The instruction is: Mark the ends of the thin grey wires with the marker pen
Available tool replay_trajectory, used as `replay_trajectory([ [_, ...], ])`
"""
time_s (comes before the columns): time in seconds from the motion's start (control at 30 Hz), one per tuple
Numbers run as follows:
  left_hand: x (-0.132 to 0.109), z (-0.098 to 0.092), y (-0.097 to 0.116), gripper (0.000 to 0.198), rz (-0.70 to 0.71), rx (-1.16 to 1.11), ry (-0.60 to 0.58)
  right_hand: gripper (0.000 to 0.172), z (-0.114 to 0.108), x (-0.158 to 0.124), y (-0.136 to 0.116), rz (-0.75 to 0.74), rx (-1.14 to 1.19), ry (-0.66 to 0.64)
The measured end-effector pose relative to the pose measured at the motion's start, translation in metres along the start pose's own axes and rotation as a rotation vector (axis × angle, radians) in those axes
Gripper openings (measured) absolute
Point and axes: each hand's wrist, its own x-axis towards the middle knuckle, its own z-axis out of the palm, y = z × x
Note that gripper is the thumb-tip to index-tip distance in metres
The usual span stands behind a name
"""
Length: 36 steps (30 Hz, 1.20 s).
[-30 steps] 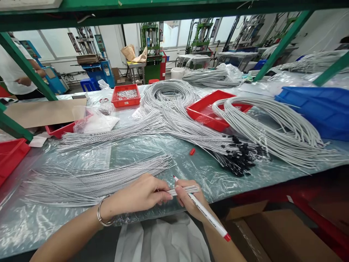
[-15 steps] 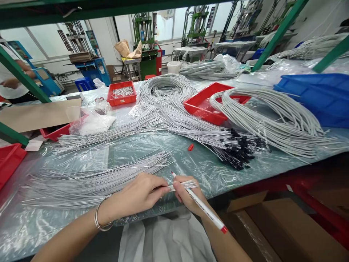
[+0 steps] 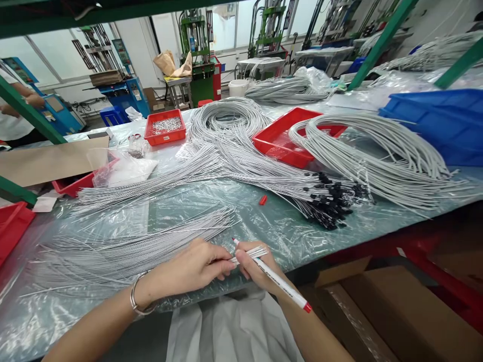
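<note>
My left hand (image 3: 199,266), with a bangle at the wrist, pinches a small bunch of thin white wires (image 3: 255,253) near their ends. My right hand (image 3: 258,261) is closed around a white marker (image 3: 283,286) with a red end, and its thumb also presses on the wire bunch. The marker's uncapped red tip points away from me, above the wires. A loose bundle of thin wires (image 3: 139,256) lies on the table to the left, partly behind my left forearm. Beyond my hands a red marker cap (image 3: 263,200) lies on the plastic sheet.
Wires with black connectors (image 3: 332,201) fan out ahead, next to a coil of grey cables (image 3: 377,156). Behind stand red trays (image 3: 166,138) and a blue bin (image 3: 437,125). Cardboard boxes (image 3: 407,306) sit below the table edge at right. A person (image 3: 18,110) stands far left.
My hands keep nearly the same place and grip. The wire ends and marker have shifted slightly left. The whole view has tilted a little downward.
</note>
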Motion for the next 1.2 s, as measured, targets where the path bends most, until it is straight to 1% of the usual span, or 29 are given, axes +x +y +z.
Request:
replay_trajectory([
  [0.07, 0.000, -0.002, -0.002, 0.036, -0.040, -0.093, -0.045, 0.049, 0.000, 0.000, 0.000, -0.023, 0.020, -0.035],
  [0.13, 0.001, -0.003, -0.004, 0.038, -0.083, -0.154, -0.046, 0.049, 0.001, 0.001, -0.001, -0.027, 0.013, -0.011],
  [0.23, 0.003, 0.001, -0.004, 0.033, -0.133, -0.236, 0.037, 0.050, 0.003, 0.002, -0.002, 0.004, 0.001, 0.053],
  [0.3, 0.003, 0.004, -0.004, 0.030, -0.156, -0.273, 0.094, 0.051, 0.004, 0.003, -0.003, 0.013, 0.000, 0.069],
  [0.4, 0.002, 0.006, -0.004, 0.031, -0.148, -0.266, 0.107, 0.051, 0.002, 0.003, -0.004, -0.011, -0.017, 0.067],
  [0.53, 0.000, 0.002, -0.006, 0.031, -0.119, -0.297, 0.058, 0.050, 0.001, 0.003, -0.005, -0.002, -0.005, 0.016],
  [0.63, -0.001, -0.001, -0.007, 0.031, -0.125, -0.236, 0.018, 0.051, 0.004, 0.005, -0.009, -0.005, -0.034, 0.013],
  [0.73, -0.002, 0.000, -0.003, 0.034, -0.089, -0.062, 0.049, 0.050, 0.008, 0.008, -0.013, -0.021, -0.075, 0.039],
  [0.77, -0.002, 0.000, -0.002, 0.035, -0.073, -0.031, 0.060, 0.050, 0.009, 0.009, -0.013, -0.011, -0.073, 0.048],
  [0.83, -0.003, 0.000, 0.001, 0.034, -0.051, -0.044, 0.062, 0.048, 0.008, 0.009, -0.011, 0.007, -0.040, 0.057],
  [0.9, -0.004, -0.003, 0.002, 0.032, -0.050, -0.106, 0.055, 0.042, 0.004, 0.006, -0.010, -0.026, -0.006, 0.110],
  [0.93, -0.004, -0.006, 0.003, 0.033, -0.054, -0.140, 0.055, 0.038, 0.001, 0.003, -0.010, -0.060, -0.003, 0.170],
  [1.0, -0.005, -0.013, 0.003, 0.034, -0.074, -0.203, 0.059, 0.030, -0.005, -0.002, -0.011, -0.147, -0.047, 0.353],
  [1.03, -0.006, -0.016, 0.003, 0.035, -0.086, -0.230, 0.057, 0.028, -0.008, -0.005, -0.013, -0.193, -0.088, 0.442],
  [1.07, -0.007, -0.019, 0.003, 0.036, -0.095, -0.251, 0.052, 0.029, -0.009, -0.007, -0.015, -0.236, -0.133, 0.503],
  [1.1, -0.008, -0.022, 0.003, 0.036, -0.100, -0.264, 0.046, 0.031, -0.009, -0.008, -0.017, -0.272, -0.178, 0.527],
  [1.13, -0.008, -0.024, 0.004, 0.035, -0.103, -0.268, 0.043, 0.033, -0.009, -0.009, -0.018, -0.305, -0.216, 0.521],
  [1.2, -0.009, -0.026, 0.004, 0.034, -0.104, -0.264, 0.036, 0.037, -0.005, -0.008, -0.020, -0.336, -0.264, 0.466],
])
